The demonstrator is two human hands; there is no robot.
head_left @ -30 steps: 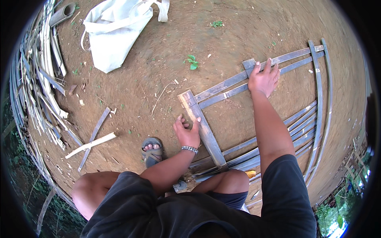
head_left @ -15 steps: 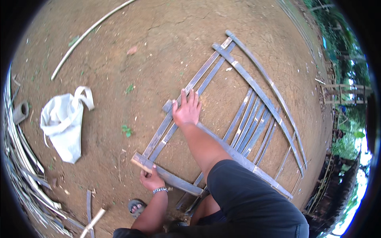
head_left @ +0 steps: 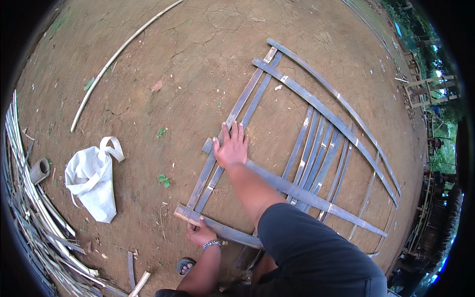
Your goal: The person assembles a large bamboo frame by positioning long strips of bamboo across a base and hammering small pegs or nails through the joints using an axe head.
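A loose lattice of flat, dark split-bamboo strips lies on the ground. My right hand [head_left: 231, 149] rests flat with fingers spread where two long strips [head_left: 246, 99] cross the middle bamboo crosspiece [head_left: 302, 192]. Closer to me, my left hand [head_left: 202, 234], with a bracelet at its wrist, pinches the near bamboo strip [head_left: 230, 232] close to its pale end, thumb uppermost. That strip lies across the lower ends of the two long ones. Several narrower bamboo strips [head_left: 316, 148] run side by side beyond my right forearm, under a far crosspiece [head_left: 321, 115].
On the bare earth at left lies a white cloth bag [head_left: 91, 183]. Beside it are a short bamboo tube [head_left: 40, 171] and a heap of long split strips [head_left: 44, 242]. A pale pole [head_left: 111, 62] curves at upper left. A sandalled foot [head_left: 185, 266] shows near my left forearm.
The view has shifted slightly, so the bag and strip heap sit lower in it. Both hands keep their places on the bamboo strips.
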